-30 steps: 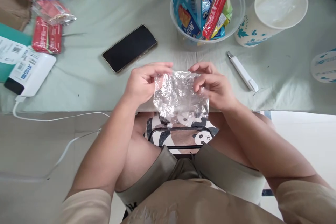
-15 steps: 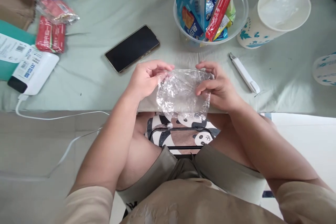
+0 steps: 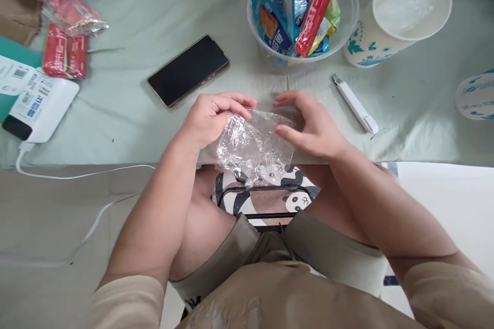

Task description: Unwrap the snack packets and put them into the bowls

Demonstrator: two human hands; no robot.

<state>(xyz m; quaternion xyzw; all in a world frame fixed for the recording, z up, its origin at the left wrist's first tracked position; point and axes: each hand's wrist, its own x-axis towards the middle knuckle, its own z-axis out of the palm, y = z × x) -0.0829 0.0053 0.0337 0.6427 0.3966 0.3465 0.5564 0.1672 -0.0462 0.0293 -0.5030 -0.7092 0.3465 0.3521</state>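
A crinkled clear plastic bag [image 3: 257, 146] hangs over the front edge of the cloth-covered table, above my lap. My left hand [image 3: 212, 118] pinches its upper left corner between thumb and fingers. On the other side my right hand [image 3: 311, 123] has its thumb and fingers apart, close to the bag's right edge; I cannot tell whether it still touches the film. The bag looks flat, and nothing shows inside it.
Beyond my hands lie a phone [image 3: 188, 70] and a white box cutter [image 3: 355, 104]. A clear tub [image 3: 351, 20] of snack packets and a paper cup [image 3: 363, 43] with clear film stand behind. Left are a power bank [image 3: 57, 105] with its cable and red packets [image 3: 65, 51].
My right hand's fingers have spread and come away from the bag's right side. The bag has sagged on that side, while my left hand keeps its pinch.
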